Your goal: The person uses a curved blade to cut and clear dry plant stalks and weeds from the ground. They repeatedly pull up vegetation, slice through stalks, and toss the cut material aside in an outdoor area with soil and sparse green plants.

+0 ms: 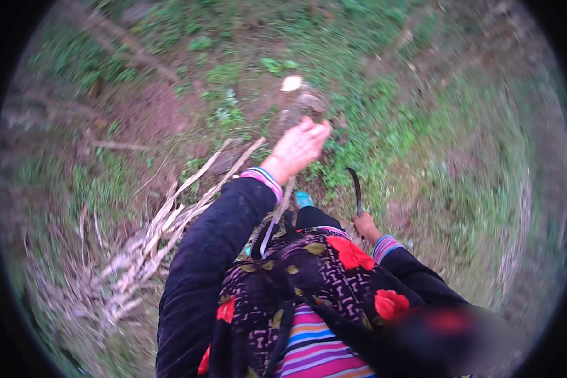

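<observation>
My left hand (301, 144) reaches forward over the ground, its fingers curled, close to a rough log or stump (307, 101) with a pale cut face. Blur keeps me from telling whether those fingers hold anything. My right hand (367, 227), lower and to the right, is closed around the handle of a sickle (357, 191), whose dark curved blade points away from me. Below my left wrist a stick (283, 203) slants down towards my legs. A bundle of long peeled-looking branches (170, 222) lies to the left of my left forearm.
Thin twigs and brushwood (71, 288) are heaped at the lower left. Longer branches (132, 45) lie at the upper left beside bare reddish soil (156, 111). Grass and low weeds (397, 118) cover the slope to the right. A turquoise shoe (304, 199) shows beneath my clothing.
</observation>
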Available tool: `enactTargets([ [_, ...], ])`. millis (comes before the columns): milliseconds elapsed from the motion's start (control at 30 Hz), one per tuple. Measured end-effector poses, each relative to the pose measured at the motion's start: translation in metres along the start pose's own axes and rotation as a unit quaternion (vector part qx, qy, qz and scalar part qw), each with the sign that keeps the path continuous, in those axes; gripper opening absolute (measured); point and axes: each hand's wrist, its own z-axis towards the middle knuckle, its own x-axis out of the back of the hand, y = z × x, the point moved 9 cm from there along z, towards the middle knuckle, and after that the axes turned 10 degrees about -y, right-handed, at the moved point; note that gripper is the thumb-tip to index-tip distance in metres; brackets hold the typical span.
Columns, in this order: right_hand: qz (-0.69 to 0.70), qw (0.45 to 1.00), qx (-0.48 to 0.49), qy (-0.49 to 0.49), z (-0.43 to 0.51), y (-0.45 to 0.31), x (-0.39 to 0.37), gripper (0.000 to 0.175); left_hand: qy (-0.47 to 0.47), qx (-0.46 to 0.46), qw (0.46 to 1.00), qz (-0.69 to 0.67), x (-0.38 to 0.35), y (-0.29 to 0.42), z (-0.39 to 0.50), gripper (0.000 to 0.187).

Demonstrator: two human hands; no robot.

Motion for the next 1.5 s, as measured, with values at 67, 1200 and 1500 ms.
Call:
enactTargets([
  [67, -0.011, 0.998, -0.059, 0.007, -0.018, 0.035, -0.001, 0.026, -0.026, -0.033, 0.997, 0.060, 0.007, 0.010, 0.021, 0.034],
  [1200, -0.234, 0.959, 0.076, 0.141, -0.035, 0.103, 0.033, 0.039, -0.179, 0.148, 0.914, 0.332, -0.079, 0.011, -0.015, 0.015],
  [1500, -0.276, 0.893, 0.343, 0.095, 0.087, -0.109, 0.081, 0.023, -0.198, 0.220, 0.875, 0.384, -0.065, 0.052, 0.021, 0.008],
])
